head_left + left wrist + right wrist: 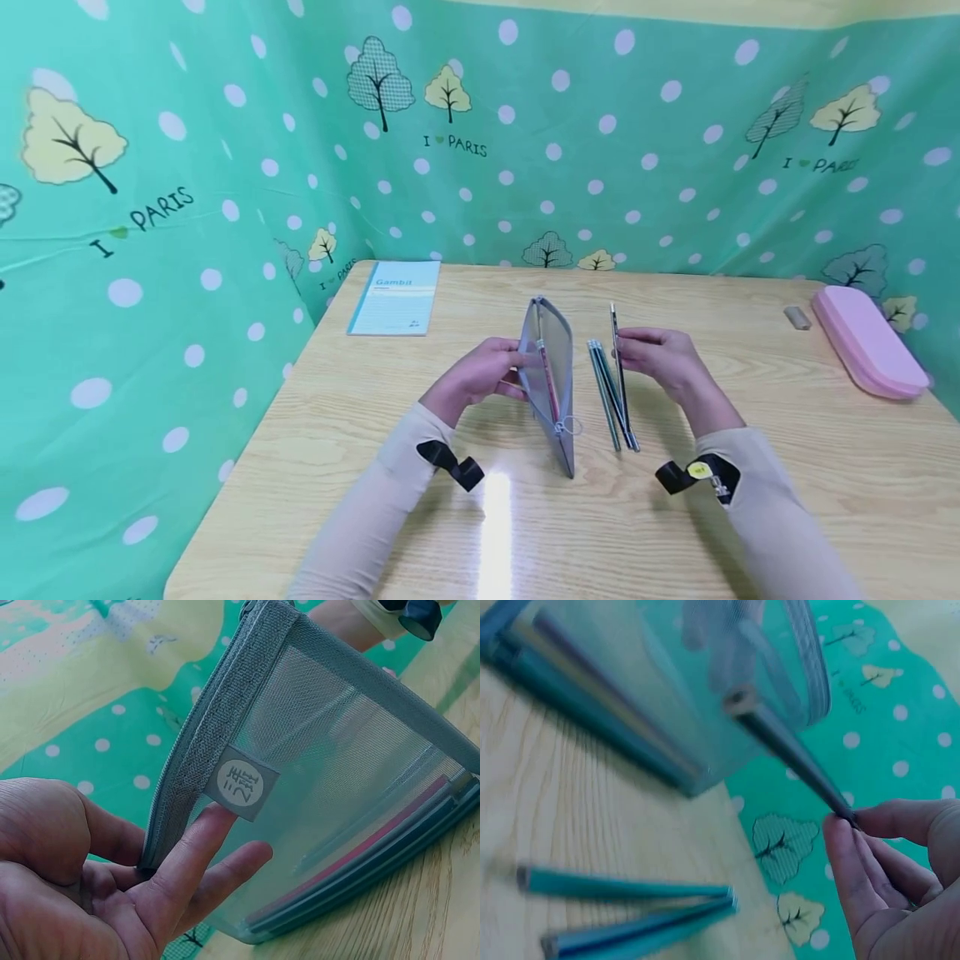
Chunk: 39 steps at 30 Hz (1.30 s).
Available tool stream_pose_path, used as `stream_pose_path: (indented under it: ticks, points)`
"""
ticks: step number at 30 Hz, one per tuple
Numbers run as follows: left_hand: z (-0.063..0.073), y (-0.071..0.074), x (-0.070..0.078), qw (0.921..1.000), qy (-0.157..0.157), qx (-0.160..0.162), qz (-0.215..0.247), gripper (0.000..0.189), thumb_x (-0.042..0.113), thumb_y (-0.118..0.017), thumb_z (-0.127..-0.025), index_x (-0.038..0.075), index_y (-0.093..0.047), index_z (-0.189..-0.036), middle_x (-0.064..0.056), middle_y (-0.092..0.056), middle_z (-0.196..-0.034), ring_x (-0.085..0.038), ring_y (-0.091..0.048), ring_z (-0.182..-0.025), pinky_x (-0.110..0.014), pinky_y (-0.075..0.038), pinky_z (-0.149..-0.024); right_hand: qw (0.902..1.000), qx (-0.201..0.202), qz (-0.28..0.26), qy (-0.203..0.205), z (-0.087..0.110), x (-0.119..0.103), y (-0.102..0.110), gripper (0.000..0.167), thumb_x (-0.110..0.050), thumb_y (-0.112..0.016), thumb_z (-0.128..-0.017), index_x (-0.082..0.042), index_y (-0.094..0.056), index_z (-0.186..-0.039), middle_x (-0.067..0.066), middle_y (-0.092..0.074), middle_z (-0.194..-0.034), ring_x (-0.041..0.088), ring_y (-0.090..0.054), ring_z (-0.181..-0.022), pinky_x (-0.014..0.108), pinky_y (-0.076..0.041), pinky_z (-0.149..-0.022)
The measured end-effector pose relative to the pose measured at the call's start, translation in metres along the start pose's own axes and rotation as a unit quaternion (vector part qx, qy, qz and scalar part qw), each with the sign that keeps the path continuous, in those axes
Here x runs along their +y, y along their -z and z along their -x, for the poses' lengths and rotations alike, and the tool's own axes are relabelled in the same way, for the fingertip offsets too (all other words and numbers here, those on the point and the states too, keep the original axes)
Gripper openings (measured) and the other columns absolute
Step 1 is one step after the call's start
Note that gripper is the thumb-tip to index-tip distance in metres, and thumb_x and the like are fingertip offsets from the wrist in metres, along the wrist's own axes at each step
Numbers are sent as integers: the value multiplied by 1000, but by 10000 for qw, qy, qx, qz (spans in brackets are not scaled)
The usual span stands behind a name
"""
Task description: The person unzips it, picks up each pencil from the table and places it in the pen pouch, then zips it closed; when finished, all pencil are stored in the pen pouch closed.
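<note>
My left hand point(487, 368) grips a grey mesh zip pouch point(564, 354) by its side edge, near a small round-printed label point(241, 782). The pouch stands tilted on the table with its top unzipped. A pink-red pencil point(550, 379) leans inside it, and darker pencils show through the mesh along its bottom in the left wrist view. Between thumb and fingertips, my right hand point(663, 358) pinches a dark pencil point(791, 750), held up just right of the pouch. Several teal and dark blue pencils point(604, 392) lie on the table between the pouch and that hand.
A light blue notebook point(397, 300) lies at the back left of the wooden table point(337, 408). Toward the far right are a pink pencil case point(866, 342) and a small grey eraser point(797, 317). Behind the table hangs a green dotted cloth point(480, 200).
</note>
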<state>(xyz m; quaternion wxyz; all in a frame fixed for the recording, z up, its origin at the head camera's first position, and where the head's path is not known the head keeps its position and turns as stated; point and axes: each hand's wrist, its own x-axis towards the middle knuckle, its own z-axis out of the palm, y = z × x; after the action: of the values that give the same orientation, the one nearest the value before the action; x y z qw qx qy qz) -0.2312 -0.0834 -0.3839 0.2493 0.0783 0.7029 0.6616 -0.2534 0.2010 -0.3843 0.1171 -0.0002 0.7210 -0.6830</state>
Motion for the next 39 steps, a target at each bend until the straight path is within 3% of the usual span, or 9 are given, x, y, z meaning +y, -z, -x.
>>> stream_pose_path:
  ticks: [4, 8, 12, 22, 29, 39]
  points:
    - [0, 0, 0, 10000, 36, 36, -12, 37, 9, -46, -108, -12, -56, -136, -22, -67, -116, -24, -69, -92, -38, -66, -81, 9986, 96, -516, 97, 2, -6, -8, 45, -2, -65, -99, 15, -51, -138, -5, -73, -91, 6, -72, -85, 18, -62, -80]
    - [-1, 0, 0, 9999, 101, 43, -3, 37, 10, -49, -107, -11, -57, -136, -23, -68, -117, -23, -69, -92, -37, -66, -82, 9936, 154, -1099, 215, 3, -12, -13, 14, 3, -64, -98, -4, -72, -108, -2, -75, -88, 8, -73, -83, 19, -62, -78]
    - [-2, -1, 2, 9999, 108, 31, -4, 38, 10, -48, -107, -10, -56, -138, -26, -67, -121, -24, -70, -93, -38, -66, -83, 9867, 235, -1581, 295, 8, -20, -15, 27, 5, -63, -99, -17, -75, -89, -1, -75, -87, 9, -73, -81, 19, -62, -77]
    - [0, -3, 3, 9999, 111, 59, 16, 38, 11, -48, -107, -11, -55, -139, -28, -66, -123, -25, -70, -95, -39, -66, -84, 9782, 315, -2025, 331, 12, -25, -22, 27, 4, -63, -99, -15, -77, -87, -1, -75, -86, 10, -74, -80, 20, -63, -73]
    - [1, -2, 0, 9999, 92, 78, 48, 37, 9, -47, -108, -14, -56, -135, -28, -69, -119, -26, -72, -94, -40, -66, -83, 9804, 426, -1922, 112, 16, -28, -32, 25, -1, -64, -100, -19, -77, -89, -4, -75, -87, 8, -73, -81, 23, -64, -71]
    - [1, -3, 2, 10000, 42, 45, 57, 37, 9, -48, -107, -15, -56, -133, -28, -70, -116, -24, -72, -90, -39, -66, -81, 9727, 595, -2241, -58, 20, -30, -45, 27, -1, -61, -101, -18, -76, -88, -4, -74, -88, 8, -72, -79, 20, -63, -68]
